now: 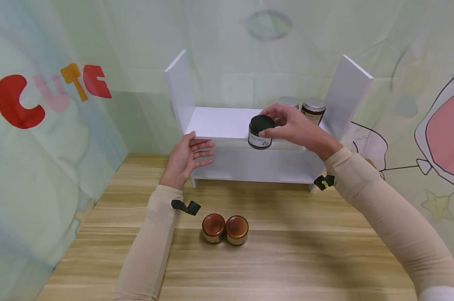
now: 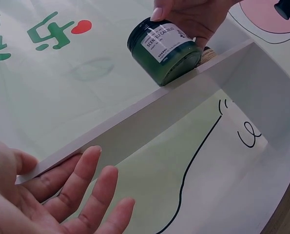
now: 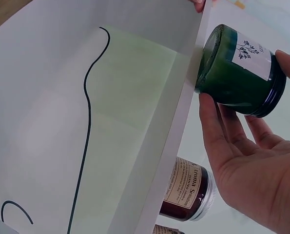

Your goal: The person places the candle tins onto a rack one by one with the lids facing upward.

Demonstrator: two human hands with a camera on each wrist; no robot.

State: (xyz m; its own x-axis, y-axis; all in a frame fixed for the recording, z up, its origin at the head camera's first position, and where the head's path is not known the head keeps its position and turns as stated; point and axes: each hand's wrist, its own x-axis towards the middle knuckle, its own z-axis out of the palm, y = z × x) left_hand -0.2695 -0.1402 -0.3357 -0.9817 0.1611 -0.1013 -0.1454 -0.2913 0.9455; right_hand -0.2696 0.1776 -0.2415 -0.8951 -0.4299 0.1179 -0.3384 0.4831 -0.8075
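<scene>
The head view alone shows two short, round, red-brown jars (image 1: 214,226) on the light brown wooden table (image 1: 287,267). There, the one round green glass jar (image 1: 260,134) looks almost black; the wrist views show its green sides, dark lid and white label. Two brown glass jars with silver lids (image 1: 314,110) stand on the white board shelf (image 1: 223,121). The right hand (image 1: 297,128) holds the green jar at the shelf's front edge. The left hand (image 1: 184,158) pinches that edge, its other fingers spread.
</scene>
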